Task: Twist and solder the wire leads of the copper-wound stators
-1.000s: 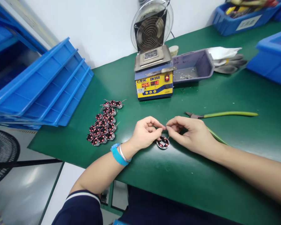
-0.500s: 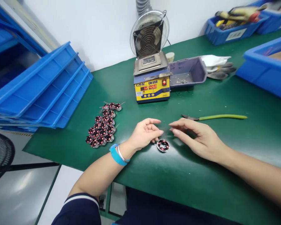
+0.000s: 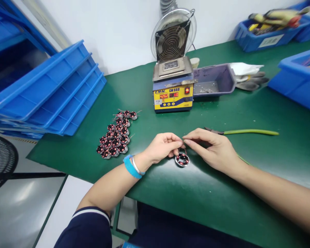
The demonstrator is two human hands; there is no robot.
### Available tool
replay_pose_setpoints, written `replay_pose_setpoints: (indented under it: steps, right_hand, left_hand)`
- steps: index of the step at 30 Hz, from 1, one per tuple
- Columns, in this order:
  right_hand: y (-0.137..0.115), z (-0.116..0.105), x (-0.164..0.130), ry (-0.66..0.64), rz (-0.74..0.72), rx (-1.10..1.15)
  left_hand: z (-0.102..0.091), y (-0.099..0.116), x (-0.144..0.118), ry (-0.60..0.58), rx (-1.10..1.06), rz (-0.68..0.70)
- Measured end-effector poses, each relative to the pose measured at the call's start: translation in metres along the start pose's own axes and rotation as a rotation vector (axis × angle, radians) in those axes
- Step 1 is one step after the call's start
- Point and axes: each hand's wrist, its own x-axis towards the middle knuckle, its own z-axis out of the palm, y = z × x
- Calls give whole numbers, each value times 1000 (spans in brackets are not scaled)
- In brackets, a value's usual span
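A ring-shaped motor stator (image 3: 182, 159) with copper windings lies on the green table between my hands. Thin copper leads rise from its far rim towards my fingertips. My left hand (image 3: 165, 147) is closed, thumb and forefinger pinched on a lead just behind the ring. From the other side, my right hand (image 3: 213, 148) pinches a lead between thumb and forefinger, its tips almost meeting the left ones. Pliers (image 3: 248, 132) with green handles lie beyond my right hand, one handle partly hidden by the forearm. Several more wound stators (image 3: 116, 136) stand grouped to the left.
A yellow solder pot (image 3: 173, 96) with a lit display stands at the back, a fan (image 3: 172, 43) behind it. Beside it are a purple-grey tray (image 3: 228, 79) and gloves (image 3: 251, 82). Stacked blue crates (image 3: 59, 93) lean at left; a blue bin (image 3: 297, 77) stands at right.
My right hand has moved left to the stator's leads, and its fingertips have closed. My left fingers have drawn together into a pinch. The whole view has shifted slightly.
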Motion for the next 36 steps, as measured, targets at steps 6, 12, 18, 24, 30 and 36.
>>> replay_pose_setpoints:
  steps: [6,12,18,24,30,36]
  right_hand:
    - [3,0,0,-13,2,36]
    - [3,-1,1,-31,19,-10]
    - [3,-2,-1,-72,66,-49]
    - [9,-6,-5,103,101,-119]
    - [4,-3,-9,30,-164,-154]
    - [3,-2,-10,39,-132,-162]
  left_hand:
    - [3,-1,0,-45,-74,-54]
    - [3,-1,-1,-26,-78,-45]
    - [8,0,-3,66,-28,6]
    - [10,-1,-2,106,26,64]
    - [11,0,-1,99,49,76]
    - [11,0,-1,98,63,93]
